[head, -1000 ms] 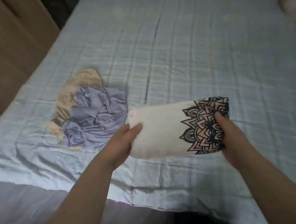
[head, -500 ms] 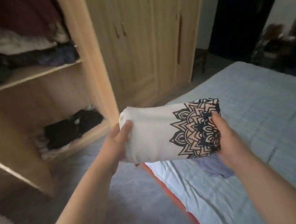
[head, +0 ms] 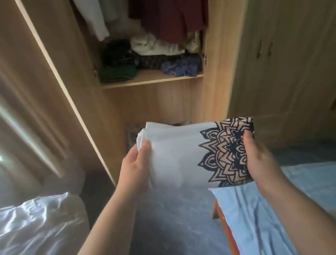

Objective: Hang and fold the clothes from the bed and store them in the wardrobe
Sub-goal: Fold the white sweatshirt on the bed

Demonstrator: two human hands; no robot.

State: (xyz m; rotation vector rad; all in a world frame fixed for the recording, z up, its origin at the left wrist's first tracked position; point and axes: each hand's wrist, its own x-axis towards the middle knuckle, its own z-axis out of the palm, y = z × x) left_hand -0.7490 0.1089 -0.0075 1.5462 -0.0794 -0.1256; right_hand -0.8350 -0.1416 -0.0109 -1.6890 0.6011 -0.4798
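From the head camera: 2 hands hold a folded white cloth (head: 178, 158) with a dark flower pattern in the air, in front of the open wardrobe (head: 154, 98). The left hand (head: 135, 169) grips its left end, fingers (head: 145, 148) curled shut around the edge. The right hand (head: 258, 157) grips the patterned end the same way. The blue bed (head: 283, 208) lies below, on the right. Folded clothes (head: 157, 50) sit on the wardrobe shelf (head: 151, 79).
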